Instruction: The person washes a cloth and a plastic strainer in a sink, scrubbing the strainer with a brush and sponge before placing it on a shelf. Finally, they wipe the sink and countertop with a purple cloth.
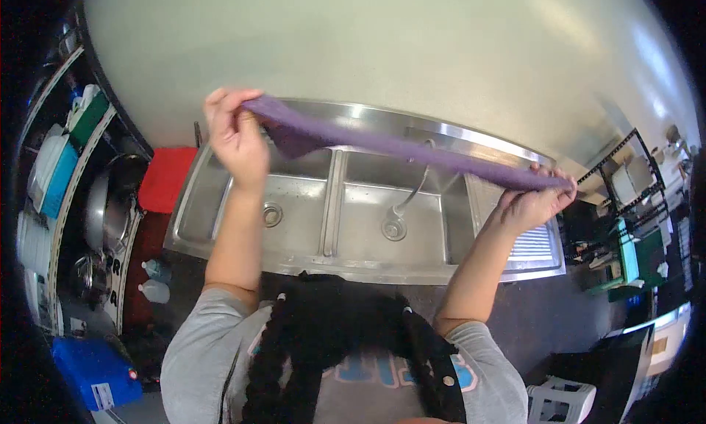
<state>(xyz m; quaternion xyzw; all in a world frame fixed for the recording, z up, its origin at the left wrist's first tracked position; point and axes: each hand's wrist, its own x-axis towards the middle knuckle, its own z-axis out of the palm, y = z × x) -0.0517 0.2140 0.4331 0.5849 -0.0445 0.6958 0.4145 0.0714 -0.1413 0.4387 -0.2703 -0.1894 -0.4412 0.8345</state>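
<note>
A purple cloth (412, 150) is stretched in the air between my two hands, over a steel double sink (332, 211). My left hand (237, 130) pinches one end, higher up at the left, where a corner of the cloth hangs down in a fold. At the right, my right hand (537, 202) grips the other end, above the ribbed drainboard (531, 246). Behind the cloth rises the faucet (424, 177), partly covered by it. Each basin shows a round drain at its bottom.
Shelves with pots (110, 200) and a teal bin (57, 181) stand at the left, beside a red board-like item (168, 180). Plastic jugs (154, 290) and a blue container (95, 372) are below. A black rack (629, 177) and a white stool (560, 400) are at the right.
</note>
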